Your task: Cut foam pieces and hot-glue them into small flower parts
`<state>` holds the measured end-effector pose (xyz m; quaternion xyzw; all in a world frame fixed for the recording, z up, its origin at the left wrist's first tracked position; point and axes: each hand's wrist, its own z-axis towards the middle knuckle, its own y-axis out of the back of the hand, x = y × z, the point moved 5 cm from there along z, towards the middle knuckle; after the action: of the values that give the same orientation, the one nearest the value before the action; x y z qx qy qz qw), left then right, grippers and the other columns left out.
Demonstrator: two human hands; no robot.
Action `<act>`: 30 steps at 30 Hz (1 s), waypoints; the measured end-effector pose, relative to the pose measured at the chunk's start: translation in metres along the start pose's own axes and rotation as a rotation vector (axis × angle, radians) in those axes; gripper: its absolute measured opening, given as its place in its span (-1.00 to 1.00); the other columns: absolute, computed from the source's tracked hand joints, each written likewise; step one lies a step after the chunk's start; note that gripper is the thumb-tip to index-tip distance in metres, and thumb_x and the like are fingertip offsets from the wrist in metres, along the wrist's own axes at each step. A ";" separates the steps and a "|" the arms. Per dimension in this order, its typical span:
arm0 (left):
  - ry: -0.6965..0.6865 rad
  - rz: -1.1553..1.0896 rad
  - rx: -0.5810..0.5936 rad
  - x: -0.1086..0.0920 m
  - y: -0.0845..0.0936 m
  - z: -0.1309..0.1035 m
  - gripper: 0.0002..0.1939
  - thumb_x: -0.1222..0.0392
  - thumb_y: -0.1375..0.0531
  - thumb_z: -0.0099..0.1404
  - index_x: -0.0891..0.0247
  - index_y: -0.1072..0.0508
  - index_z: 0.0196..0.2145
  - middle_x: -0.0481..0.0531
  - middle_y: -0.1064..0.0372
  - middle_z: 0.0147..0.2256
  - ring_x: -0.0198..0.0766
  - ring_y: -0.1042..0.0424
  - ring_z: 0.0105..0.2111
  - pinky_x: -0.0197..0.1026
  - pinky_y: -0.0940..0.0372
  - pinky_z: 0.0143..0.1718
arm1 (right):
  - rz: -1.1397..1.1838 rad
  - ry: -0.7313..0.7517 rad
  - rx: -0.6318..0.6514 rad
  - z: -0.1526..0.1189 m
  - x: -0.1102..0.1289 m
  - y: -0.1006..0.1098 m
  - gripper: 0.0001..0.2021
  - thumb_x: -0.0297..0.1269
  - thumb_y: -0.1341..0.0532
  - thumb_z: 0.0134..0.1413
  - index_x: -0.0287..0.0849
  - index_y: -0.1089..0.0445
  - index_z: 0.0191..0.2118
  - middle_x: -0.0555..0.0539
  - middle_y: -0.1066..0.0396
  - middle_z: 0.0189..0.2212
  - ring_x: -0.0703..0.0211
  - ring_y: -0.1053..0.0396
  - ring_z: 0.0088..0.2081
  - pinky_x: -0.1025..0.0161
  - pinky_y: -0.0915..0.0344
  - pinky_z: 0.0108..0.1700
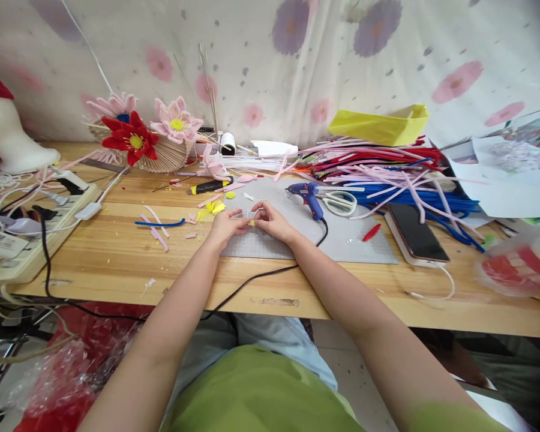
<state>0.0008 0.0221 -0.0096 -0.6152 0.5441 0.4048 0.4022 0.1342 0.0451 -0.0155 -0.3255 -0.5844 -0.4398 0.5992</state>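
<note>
Over the left part of the grey cutting mat, my left hand and my right hand meet at their fingertips. Between them is a small yellow piece, pinched by the fingers of both hands. A thin pale bit stands up near the fingertips, too small to make out. Yellow fuzzy strips lie just behind my left hand, with a yellow disc beyond them. To the right of my right hand, a blue glue gun rests on the mat beside white-handled scissors.
Pipe cleaners are heaped at the back right, near a phone and a plastic cup. Fuzzy flowers stand at the back left, beyond a power strip. A black cord crosses the table's front.
</note>
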 end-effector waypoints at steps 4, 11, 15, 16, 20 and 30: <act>-0.017 0.009 -0.032 0.002 0.001 0.003 -0.30 0.40 -0.38 -0.10 0.47 -0.30 0.03 0.06 -0.46 -0.49 -0.19 -0.51 -0.40 -0.17 -0.43 -0.34 | -0.004 0.001 -0.020 -0.002 0.000 0.001 -0.70 -0.32 -0.16 -0.24 -0.13 -0.15 -0.27 0.19 -0.24 -0.62 0.37 -0.15 -0.57 0.37 -0.06 -0.48; -0.077 0.029 -0.034 0.003 0.000 0.006 -0.27 0.42 -0.35 -0.06 0.48 -0.22 0.08 0.08 -0.46 -0.48 -0.21 -0.50 -0.42 -0.17 -0.42 -0.37 | 0.007 0.013 -0.018 0.000 -0.003 0.001 -0.73 -0.30 -0.16 -0.23 -0.13 -0.17 -0.29 0.18 -0.24 -0.62 0.37 -0.15 -0.56 0.36 -0.05 -0.48; -0.129 0.029 -0.080 0.001 0.003 0.008 -0.21 0.43 -0.35 -0.08 0.42 -0.17 0.10 0.04 -0.45 -0.48 -0.24 -0.48 -0.44 -0.14 -0.42 -0.37 | 0.020 0.032 -0.003 0.000 -0.003 0.001 -0.71 -0.28 -0.17 -0.22 -0.14 -0.16 -0.27 0.18 -0.22 -0.61 0.37 -0.13 -0.57 0.37 -0.03 -0.50; -0.139 0.026 -0.091 0.001 0.003 0.008 -0.20 0.44 -0.35 -0.09 0.41 -0.15 0.11 0.03 -0.44 -0.49 -0.24 -0.48 -0.45 -0.14 -0.42 -0.36 | 0.019 0.039 -0.001 0.000 -0.003 0.001 -0.70 -0.27 -0.17 -0.22 -0.14 -0.16 -0.26 0.18 -0.22 -0.61 0.37 -0.13 -0.57 0.37 -0.03 -0.51; -0.166 0.003 -0.130 0.001 0.006 0.011 -0.15 0.44 -0.36 -0.11 0.35 -0.11 0.12 -0.01 -0.43 -0.49 -0.24 -0.47 -0.46 -0.09 -0.41 -0.32 | 0.001 0.061 -0.033 0.000 -0.003 0.003 -0.68 -0.23 -0.18 -0.21 -0.14 -0.16 -0.24 0.13 -0.24 -0.52 0.38 -0.13 -0.56 0.36 -0.07 -0.51; -0.257 -0.160 -0.174 0.002 -0.002 0.014 -0.33 0.42 -0.36 -0.15 0.28 -0.18 -0.09 -0.11 -0.42 -0.51 -0.28 -0.48 -0.41 -0.08 -0.33 -0.13 | -0.081 0.090 -0.124 0.005 -0.002 -0.008 -0.53 -0.19 -0.28 -0.26 -0.10 -0.13 -0.16 0.06 -0.34 -0.41 0.24 -0.33 -0.35 0.26 -0.27 -0.34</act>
<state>0.0020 0.0350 -0.0159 -0.6323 0.4004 0.4922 0.4445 0.1248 0.0469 -0.0177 -0.3180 -0.5413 -0.5131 0.5854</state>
